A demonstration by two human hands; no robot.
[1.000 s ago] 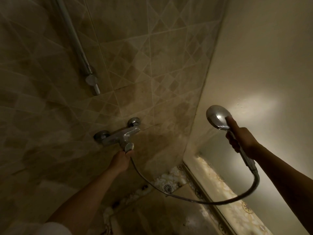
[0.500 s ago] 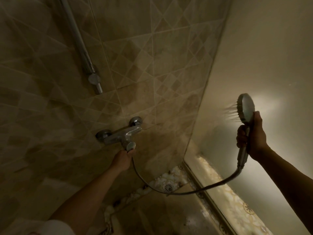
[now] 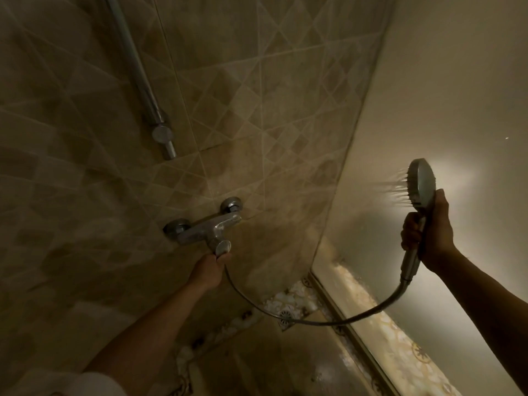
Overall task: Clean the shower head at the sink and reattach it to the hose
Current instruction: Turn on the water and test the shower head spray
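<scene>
Tiles cover the wall [image 3: 85, 167] at 9 o'clock, with a chrome riser rail [image 3: 137, 70] running down toward 11. At centre, the mixer tap [image 3: 205, 227] juts from the wall; the left hand [image 3: 210, 267] reaches up from 7 o'clock, fingers curled on its lever [image 3: 223, 247]. The hose [image 3: 314, 320] loops low past the floor drain [image 3: 285, 318]. At 3 o'clock the right hand [image 3: 428, 232] grips the shower head [image 3: 421, 181] by its handle, hose attached, spraying leftward.
</scene>
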